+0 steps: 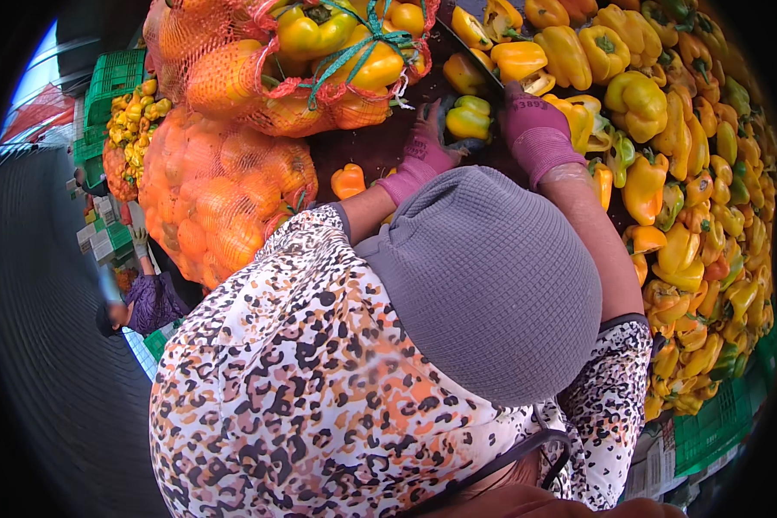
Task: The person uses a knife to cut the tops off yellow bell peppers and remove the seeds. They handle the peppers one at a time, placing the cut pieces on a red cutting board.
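My left hand (435, 144), in a pink knitted glove with dark-coated fingers, is closed around a small green-and-yellow bell pepper (468, 118). Close to its right, my right hand (536, 123) wears a matching glove bearing writing. A long, thin blade, apparently a knife (478, 61), runs from the right hand's fingertips up and to the left; the handle is hidden in the grip. The blade passes just above the held pepper. Cut yellow peppers (538, 83) lie beside the right hand. A small orange pepper (348, 181) rests left of my left forearm.
Filled orange mesh sacks (223, 188) stand at the left, one tied with green string (375, 39). A large heap of yellow peppers (693, 213) covers the right side. Green crates (712, 427) show at lower right. Another person (152, 303) is at the far left.
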Available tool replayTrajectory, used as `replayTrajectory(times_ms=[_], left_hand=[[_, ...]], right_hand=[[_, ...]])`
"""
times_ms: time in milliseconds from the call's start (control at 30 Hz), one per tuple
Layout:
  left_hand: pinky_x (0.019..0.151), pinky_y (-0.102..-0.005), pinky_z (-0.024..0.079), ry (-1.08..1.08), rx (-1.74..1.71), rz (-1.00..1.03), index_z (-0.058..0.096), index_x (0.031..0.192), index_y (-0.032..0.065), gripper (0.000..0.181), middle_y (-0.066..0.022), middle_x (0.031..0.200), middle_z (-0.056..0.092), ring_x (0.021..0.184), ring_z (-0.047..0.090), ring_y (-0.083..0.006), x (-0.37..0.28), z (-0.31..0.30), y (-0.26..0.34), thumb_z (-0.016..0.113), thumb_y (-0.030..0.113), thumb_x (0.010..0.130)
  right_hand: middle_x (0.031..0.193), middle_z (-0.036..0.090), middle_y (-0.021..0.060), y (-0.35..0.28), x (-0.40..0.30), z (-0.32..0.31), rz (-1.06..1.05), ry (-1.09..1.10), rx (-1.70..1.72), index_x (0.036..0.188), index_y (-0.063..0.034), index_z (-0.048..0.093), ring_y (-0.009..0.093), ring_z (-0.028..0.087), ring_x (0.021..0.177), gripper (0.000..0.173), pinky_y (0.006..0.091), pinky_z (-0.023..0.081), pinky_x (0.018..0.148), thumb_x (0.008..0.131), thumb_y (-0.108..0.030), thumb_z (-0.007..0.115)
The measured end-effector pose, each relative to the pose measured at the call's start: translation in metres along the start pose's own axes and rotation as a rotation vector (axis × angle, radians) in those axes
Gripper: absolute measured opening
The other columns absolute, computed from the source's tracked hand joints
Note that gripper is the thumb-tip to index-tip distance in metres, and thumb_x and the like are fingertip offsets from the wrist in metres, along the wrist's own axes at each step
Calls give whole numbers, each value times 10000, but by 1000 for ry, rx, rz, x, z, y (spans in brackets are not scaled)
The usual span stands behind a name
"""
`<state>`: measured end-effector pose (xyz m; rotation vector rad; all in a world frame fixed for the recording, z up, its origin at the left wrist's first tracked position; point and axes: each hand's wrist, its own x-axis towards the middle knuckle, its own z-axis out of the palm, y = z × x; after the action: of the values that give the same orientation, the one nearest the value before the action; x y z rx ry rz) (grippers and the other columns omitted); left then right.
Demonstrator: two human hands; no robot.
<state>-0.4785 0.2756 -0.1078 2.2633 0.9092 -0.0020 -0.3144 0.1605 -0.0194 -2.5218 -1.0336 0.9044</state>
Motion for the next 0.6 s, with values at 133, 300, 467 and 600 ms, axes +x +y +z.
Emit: replayTrajectory(times_ms=[133,300,467,600], left_hand=[[1003,-348,375,45,-268,127,295,1371,39,972,-180,1304,443,1228,417,-255,32,-8,3,824,96,557],[1029,-387,348,-42,-26,180,246,1389,52,1081,-189,1358,364,1235,391,-348,43,-3,-12,866,240,524],[1009,-380,378,128,232,72,286,1374,50,957,-176,1295,424,1213,425,-316,57,13,2,824,167,592],[1003,-364,380,197,175,253,315,1357,45,866,-159,1274,445,1192,443,-286,59,-4,29,774,119,626]], right_hand=[[990,626,222,-8,22,-5,-3,84,37,1066,-46,526,373,612,917,263,451,482,771,858,-182,441],[977,642,199,-8,-31,-24,12,-49,18,1039,-29,564,339,630,911,242,422,501,767,838,-125,469],[944,675,122,16,-32,7,-119,72,84,979,-67,659,304,660,851,239,392,527,688,786,-181,575],[1044,668,42,13,-34,1,-78,47,90,1026,-129,684,245,644,948,278,388,522,726,778,-223,603]])
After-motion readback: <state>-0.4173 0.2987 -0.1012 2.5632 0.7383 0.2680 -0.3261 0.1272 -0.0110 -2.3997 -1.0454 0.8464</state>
